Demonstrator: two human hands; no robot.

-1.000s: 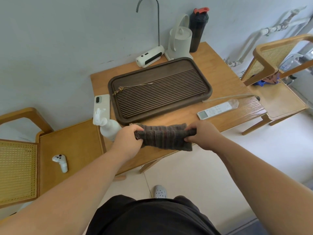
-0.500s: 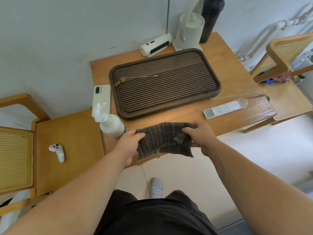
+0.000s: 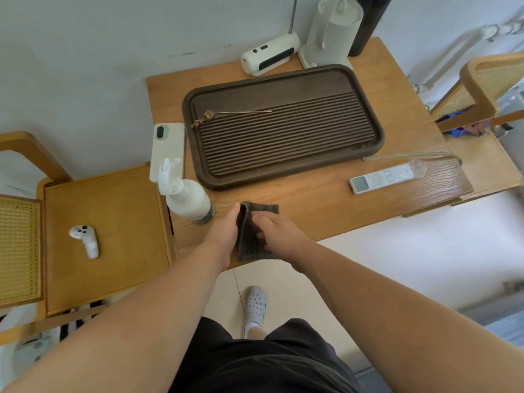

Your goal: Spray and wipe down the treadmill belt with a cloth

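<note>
At the counter's (image 3: 312, 207) near edge, the folded dark cloth (image 3: 248, 248) lies flat. The left hand (image 3: 224, 236) clasps its left fold, fingers curled around it. The right hand (image 3: 279, 236) lays nearly straight fingers (image 3: 259, 218) on top. A white spray bottle (image 3: 187, 197) stands at ten o'clock, its label unreadable.

The person wears loose black shorts (image 3: 263, 361), a pale grey clog (image 3: 256, 303) dotted with round holes over a short white sock (image 3: 251, 327), and arms (image 3: 147, 316) bare from the left hand (image 3: 225, 234) and right hand (image 3: 279, 236) back to the edge of view.
</note>
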